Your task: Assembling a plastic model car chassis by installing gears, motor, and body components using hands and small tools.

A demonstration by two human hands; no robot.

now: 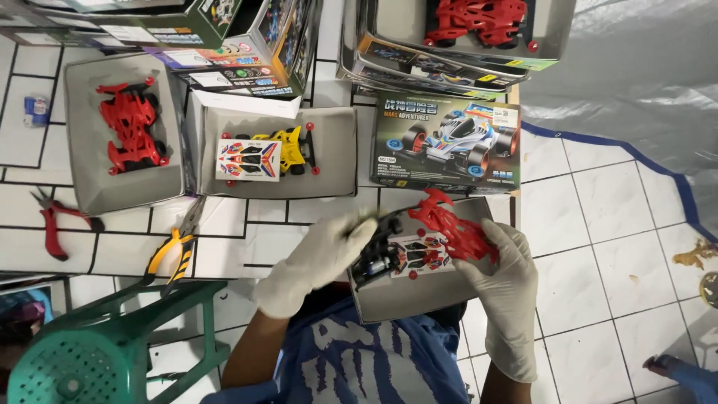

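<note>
I had both gloved hands over the grey box tray (389, 303) resting on my lap, above the white tiled floor (598, 224). My right hand (502, 288) was closed on the red toy car body shell (449, 224), pinching it from the right side so that it sat tilted over the tray's upper edge. My left hand (318, 262) was at the black car chassis (378, 251); its fingers were blurred, so I could not tell how tightly they closed, though they appeared to touch the chassis's left end. A sticker sheet (422, 253) lay in the tray just beside the chassis, under the shell.

I judged this to be the packing step: shell and chassis being settled into the tray, with neither seated flat yet. The next move, as I read it, called for lowering the shell beside or over the chassis without creasing the sticker sheet, and keeping the tray level on my lap.

Further out on the floor, two open trays held a red car (129, 127) and a yellow car (288, 150), a printed toy car box (449, 142) lay just above my tray, and yellow-handled pliers (173, 251) and red-handled pliers (54, 224) lay to the left near a green plastic stool (97, 344).
</note>
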